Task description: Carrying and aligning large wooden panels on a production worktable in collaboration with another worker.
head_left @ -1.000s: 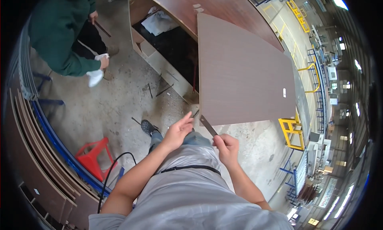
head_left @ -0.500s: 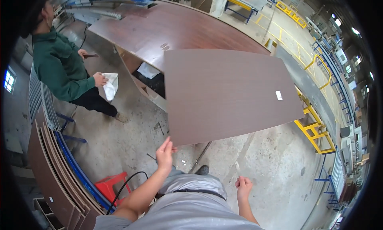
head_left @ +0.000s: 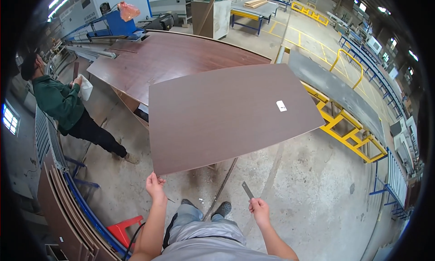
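Observation:
A large brown board point(head_left: 226, 116) with a small white label point(head_left: 281, 106) lies in front of me, partly over a reddish-brown table surface point(head_left: 199, 52). At its near left corner is my left hand point(head_left: 156, 189), closed, with thumb and fingertips pinched at the corner. My right hand point(head_left: 259, 210) is raised over the floor to the right, apart from the board. Its fingers are closed round one end of a thin flat grey metal strip point(head_left: 247, 190), which points up and left.
A co-worker point(head_left: 61, 102) in green stands at the left, holding a dark strip point(head_left: 75, 71) and a white cloth point(head_left: 84, 87). Brown panels point(head_left: 63, 215) lean at lower left beside a red stool point(head_left: 125, 229). A yellow frame point(head_left: 349, 129) stands right of the board.
The board and both my hands sit further left in view, which has tilted up. My right hand's metal strip now shows broadside. The co-worker's dark strip has turned upright.

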A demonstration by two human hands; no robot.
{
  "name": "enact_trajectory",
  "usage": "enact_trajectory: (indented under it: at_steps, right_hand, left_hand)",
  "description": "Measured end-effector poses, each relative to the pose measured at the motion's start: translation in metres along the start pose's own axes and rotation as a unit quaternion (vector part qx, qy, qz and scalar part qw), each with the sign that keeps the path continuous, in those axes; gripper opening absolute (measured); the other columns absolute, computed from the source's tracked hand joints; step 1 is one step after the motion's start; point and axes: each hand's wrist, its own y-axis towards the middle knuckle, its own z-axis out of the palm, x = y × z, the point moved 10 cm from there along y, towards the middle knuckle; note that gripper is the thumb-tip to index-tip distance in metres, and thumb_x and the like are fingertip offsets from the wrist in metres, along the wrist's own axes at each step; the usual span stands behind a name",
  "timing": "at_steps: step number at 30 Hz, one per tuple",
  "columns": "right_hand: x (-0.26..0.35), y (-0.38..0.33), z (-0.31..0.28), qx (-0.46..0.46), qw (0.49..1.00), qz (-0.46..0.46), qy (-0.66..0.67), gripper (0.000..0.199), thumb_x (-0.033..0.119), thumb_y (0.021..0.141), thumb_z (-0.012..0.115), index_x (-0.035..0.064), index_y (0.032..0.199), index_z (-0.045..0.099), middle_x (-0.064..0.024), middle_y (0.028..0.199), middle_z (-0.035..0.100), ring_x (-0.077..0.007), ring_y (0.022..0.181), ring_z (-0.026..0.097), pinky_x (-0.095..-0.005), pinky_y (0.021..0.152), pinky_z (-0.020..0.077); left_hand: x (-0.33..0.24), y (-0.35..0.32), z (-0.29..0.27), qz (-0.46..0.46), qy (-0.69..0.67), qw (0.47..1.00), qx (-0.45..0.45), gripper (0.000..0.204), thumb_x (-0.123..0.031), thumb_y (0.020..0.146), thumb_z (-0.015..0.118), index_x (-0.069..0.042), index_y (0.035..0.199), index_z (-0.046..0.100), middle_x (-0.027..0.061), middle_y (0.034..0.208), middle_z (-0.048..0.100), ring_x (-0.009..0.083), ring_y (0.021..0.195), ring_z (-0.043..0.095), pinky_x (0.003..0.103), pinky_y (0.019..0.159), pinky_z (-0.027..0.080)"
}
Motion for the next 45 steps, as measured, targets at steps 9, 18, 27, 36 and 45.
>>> enact_trajectory:
  at_steps: [9,18,27,36,45]
  right_hand:
    - [0.084,-0.007,0.062,0.031,0.994,-0.061,0.088,0.019,0.017,0.094,0.054,-0.0002,0.091,0.063,-0.0033,0.065,0.058,-0.0100,0.054,0.051,-0.0230,0.050,0.0404]
    - [0.137,0.032,0.089,-0.005,0.996,-0.085,0.031,0.020,0.019,0.091,0.059,0.0007,0.084,0.063,-0.0021,0.060,0.055,-0.0090,0.049,0.048,-0.0229,0.045,0.0372]
    - [0.288,0.297,0.170,0.113,0.987,-0.109,0.016,0.020,0.020,0.094,0.053,0.0033,0.085,0.059,-0.0014,0.058,0.052,-0.0113,0.047,0.048,-0.0239,0.041,0.0366]
    - [0.440,0.580,0.131,0.014,0.902,-0.218,-0.372,0.052,0.050,0.084,0.061,-0.0010,0.091,0.064,-0.0119,0.074,0.060,-0.0195,0.065,0.058,-0.0354,0.058,0.0474]
    - [0.374,0.446,-0.243,-0.245,0.840,-0.093,-0.475,0.072,0.057,0.092,0.044,-0.0081,0.121,0.055,-0.0258,0.120,0.058,-0.0353,0.111,0.057,-0.0382,0.096,0.0426]
  left_hand:
    - [0.019,0.001,-0.010,-0.127,-0.090,0.988,-0.005,0.017,-0.019,0.090,0.065,-0.009,0.089,0.052,0.0019,0.075,0.056,0.0098,0.061,0.052,0.026,0.057,0.049]
    - [0.036,-0.009,-0.019,-0.235,-0.179,0.955,0.030,0.013,-0.019,0.090,0.064,-0.011,0.092,0.054,0.0021,0.080,0.059,0.0121,0.069,0.054,0.029,0.065,0.048]
    - [0.079,-0.049,-0.053,-0.294,-0.215,0.924,-0.116,0.022,-0.030,0.092,0.058,-0.008,0.099,0.057,0.0069,0.088,0.059,0.0176,0.076,0.055,0.034,0.073,0.049]
    - [0.077,-0.113,0.118,-0.297,-0.250,0.918,-0.077,0.067,-0.060,0.092,0.041,-0.003,0.128,0.041,0.0200,0.120,0.051,0.0328,0.114,0.049,0.047,0.101,0.038]
    - [0.059,-0.101,0.188,-0.202,-0.306,0.928,-0.072,0.076,-0.066,0.091,0.032,-0.007,0.139,0.036,0.0087,0.140,0.044,0.0276,0.127,0.041,0.044,0.104,0.034]
